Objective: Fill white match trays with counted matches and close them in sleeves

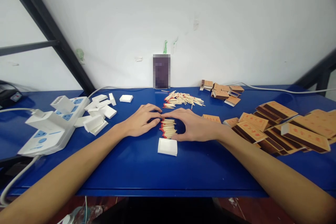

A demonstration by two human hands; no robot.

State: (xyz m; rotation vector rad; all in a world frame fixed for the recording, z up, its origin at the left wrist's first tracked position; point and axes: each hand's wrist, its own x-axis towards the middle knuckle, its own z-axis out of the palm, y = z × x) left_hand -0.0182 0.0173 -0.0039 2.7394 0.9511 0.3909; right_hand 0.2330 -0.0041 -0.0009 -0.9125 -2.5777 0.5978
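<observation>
A small bunch of matches (168,128) lies side by side on the table, red heads toward the left. My left hand (143,119) rests at the head side, fingers apart and fingertips close to the red tips. Curved around the other side, my right hand (195,124) has its index finger at the far edge of the bunch and its thumb at the near edge. Just in front sits a white matchbox tray (167,146). Beyond my hands is a looser pile of matches (183,98).
Several white trays (98,113) lie at left beside a white power strip (56,126). Tan matchbox sleeves (278,126) are heaped at right, with a smaller group (222,90) farther back. A blurred dark rectangle (161,71) stands against the wall.
</observation>
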